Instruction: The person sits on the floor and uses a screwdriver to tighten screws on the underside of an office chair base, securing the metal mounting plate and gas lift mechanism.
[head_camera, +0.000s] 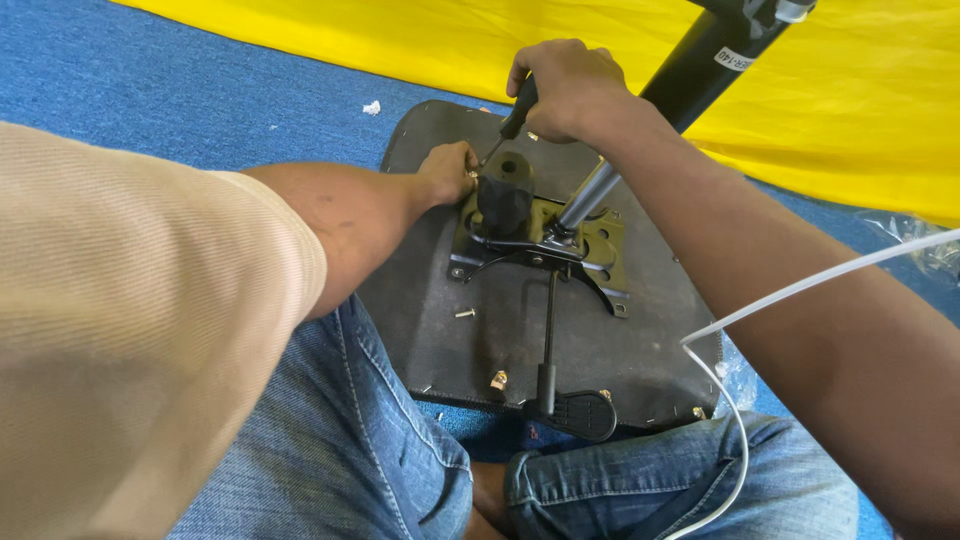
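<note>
In the head view, a dark seat board (600, 350) lies upside down across the middle of the frame, resting partly on the person's jeans (340, 440) at the bottom and on the blue carpet (200, 90) above. A metal plate (600, 245) is mounted near the board's centre, with a black knob (503, 195) at its upper left and a silver-and-black column (640, 135) slanting away to the upper right of the frame.

The right hand (565, 90), near the top centre, is closed in a fist around the black handle of a screwdriver (512, 120), which angles down and left so that its tip meets the plate's upper left corner. The left hand (447, 172) sits just left of that corner, fingertips pinched together at the tip, seemingly steadying a small screw there; the screw itself is too hidden to confirm.

A loose screw (465, 313) lies on the board left of centre, and a brass-coloured fitting (498, 380) sits near the lower edge. A lever (575, 410) with a black paddle runs from the plate down to the board's bottom edge.

Room is tight at the working corner, hemmed by the knob and column. A yellow sheet (500, 40) crosses the top. A white cable (740, 400) curves over the board's lower right corner.
</note>
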